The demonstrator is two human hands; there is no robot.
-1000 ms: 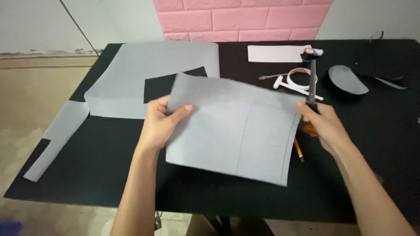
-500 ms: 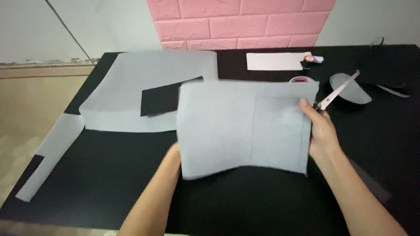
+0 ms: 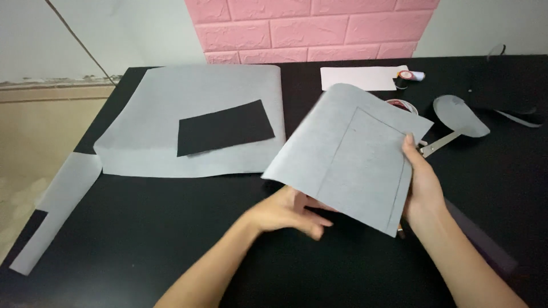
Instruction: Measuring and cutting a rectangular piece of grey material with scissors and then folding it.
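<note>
- Head view: the person holds a cut piece of grey felt (image 3: 348, 157) lifted off the black counter (image 3: 142, 228), right of the middle and tilted, its far corner higher than its near edge.
- The right hand (image 3: 421, 182) grips the piece's right edge, thumb on top and fingers hidden behind it. A pair of scissors (image 3: 436, 145) pokes out just past that hand; whether the hand also holds them cannot be told.
- The left hand (image 3: 291, 211) sits under the near left edge with fingers loosely spread, propping the felt rather than pinching it.
- A thin drawn rectangle shows on the piece. With only one firm grip, the felt could sag or swing, and the lines would drift off square; a limp sheet held at one edge causes that.
- The scissor blades lie close to the right edge. A careless turn of the wrist could nick the felt or the fingers behind it.
- Far left lies the large grey sheet (image 3: 200, 91) with a rectangular hole, and a long strip (image 3: 57, 211) hangs off the left edge of the counter; a sweep of the left forearm could drag it off.
- A white paper (image 3: 354, 77), thread spools (image 3: 411, 75) and a rounded grey offcut (image 3: 459, 114) sit far right, near enough for the lifted piece to brush them.
</note>
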